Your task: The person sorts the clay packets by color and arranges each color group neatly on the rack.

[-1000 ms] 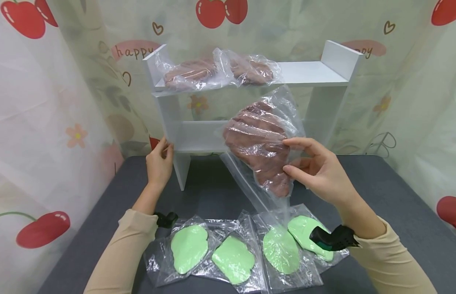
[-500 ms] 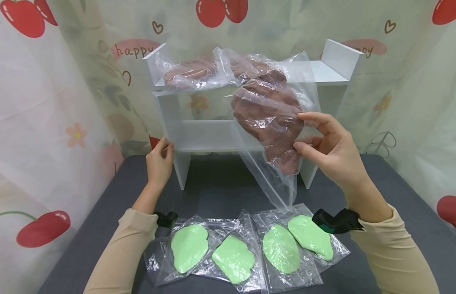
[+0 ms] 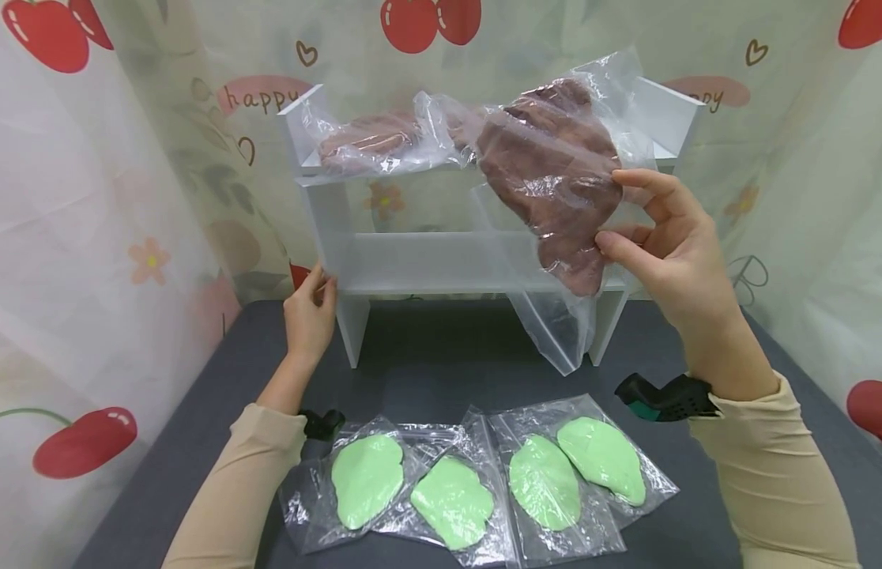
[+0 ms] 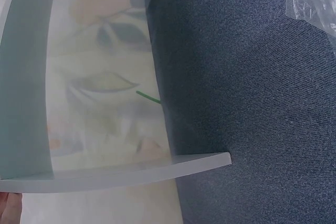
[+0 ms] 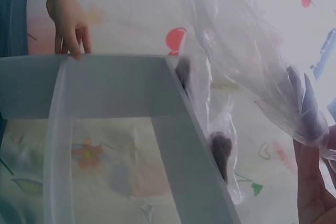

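Note:
My right hand (image 3: pixel 672 237) pinches the right edge of a clear zip bag with a flat, lumpy brown piece (image 3: pixel 555 166) inside. The bag is raised in front of the upper board of a white two-tier shelf (image 3: pixel 420 261), its loose zip end hanging down. My left hand (image 3: pixel 309 316) holds the front edge of the shelf's left side panel; the right wrist view shows its fingertips at that panel. On the shelf's top lies a bagged brown piece (image 3: pixel 373 138) at the left. Beside it a second bagged brown piece (image 3: pixel 458 130) is mostly hidden behind the raised bag.
Several bagged light-green flat pieces (image 3: pixel 451 502) lie in a row on the dark table (image 3: pixel 220 442) in front of the shelf. Printed curtains (image 3: pixel 163 118) enclose the back and sides. A thin cord (image 3: pixel 749 273) shows at the back right.
My right hand has lifted the bagged brown piece up and to the right, from in front of the shelf's middle to the top board's height. My left hand has stayed at the side panel.

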The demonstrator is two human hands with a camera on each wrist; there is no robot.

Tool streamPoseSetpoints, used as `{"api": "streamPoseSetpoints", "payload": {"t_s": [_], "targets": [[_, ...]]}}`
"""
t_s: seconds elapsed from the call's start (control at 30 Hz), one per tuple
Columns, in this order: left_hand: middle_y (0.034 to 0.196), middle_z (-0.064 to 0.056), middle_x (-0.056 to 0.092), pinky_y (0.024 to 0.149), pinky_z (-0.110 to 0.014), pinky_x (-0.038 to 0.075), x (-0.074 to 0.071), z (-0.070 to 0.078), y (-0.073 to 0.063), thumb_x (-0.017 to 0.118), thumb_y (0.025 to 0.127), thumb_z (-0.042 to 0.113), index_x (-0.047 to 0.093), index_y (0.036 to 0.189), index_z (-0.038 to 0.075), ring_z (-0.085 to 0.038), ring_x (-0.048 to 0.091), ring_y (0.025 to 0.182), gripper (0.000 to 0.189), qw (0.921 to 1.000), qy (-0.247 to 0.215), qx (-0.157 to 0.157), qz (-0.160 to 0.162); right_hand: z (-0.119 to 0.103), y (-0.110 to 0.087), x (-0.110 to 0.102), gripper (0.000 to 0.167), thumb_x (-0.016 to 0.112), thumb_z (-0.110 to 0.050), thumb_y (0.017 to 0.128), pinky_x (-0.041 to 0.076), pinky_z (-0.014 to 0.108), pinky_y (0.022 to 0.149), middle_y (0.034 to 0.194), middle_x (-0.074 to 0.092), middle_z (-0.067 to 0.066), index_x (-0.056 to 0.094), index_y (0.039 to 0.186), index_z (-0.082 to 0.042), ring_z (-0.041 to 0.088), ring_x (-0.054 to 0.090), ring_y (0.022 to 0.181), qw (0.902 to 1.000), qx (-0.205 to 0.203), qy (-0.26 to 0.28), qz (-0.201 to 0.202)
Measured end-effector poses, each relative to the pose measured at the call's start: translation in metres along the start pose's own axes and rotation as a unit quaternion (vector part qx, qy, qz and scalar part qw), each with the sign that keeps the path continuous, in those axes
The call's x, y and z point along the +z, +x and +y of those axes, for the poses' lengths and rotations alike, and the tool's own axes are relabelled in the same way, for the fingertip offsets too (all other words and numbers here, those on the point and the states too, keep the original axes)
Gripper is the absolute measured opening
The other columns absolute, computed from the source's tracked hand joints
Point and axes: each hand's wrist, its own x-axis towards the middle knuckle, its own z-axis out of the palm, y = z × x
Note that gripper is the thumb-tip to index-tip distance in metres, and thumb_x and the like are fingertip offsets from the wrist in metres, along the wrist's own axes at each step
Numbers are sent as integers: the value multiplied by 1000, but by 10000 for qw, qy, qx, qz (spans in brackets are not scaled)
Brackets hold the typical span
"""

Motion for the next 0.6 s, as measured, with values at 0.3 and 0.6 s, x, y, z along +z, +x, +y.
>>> {"api": "streamPoseSetpoints", "payload": {"t_s": [0.3, 0.6], "targets": [[115, -23, 65, 77, -48, 54, 1, -1, 0, 53, 95, 13, 51, 135, 12, -35, 67, 97, 40, 10000, -42, -17, 23, -5, 20, -9, 50, 54, 21, 80, 56, 21, 66, 117, 54, 10, 55, 123, -4, 18, 66, 74, 9985, 30, 168, 521], [116, -22, 65, 78, -48, 54, 0, 0, 1, 53, 95, 14, 52, 135, 12, -34, 67, 98, 40, 10000, -49, -78, 16, -6, 41, -17, 49, 59, 18, 80, 56, 21, 63, 116, 53, 13, 54, 123, -5, 20, 62, 76, 9924, 427, 463, 1059]]}}
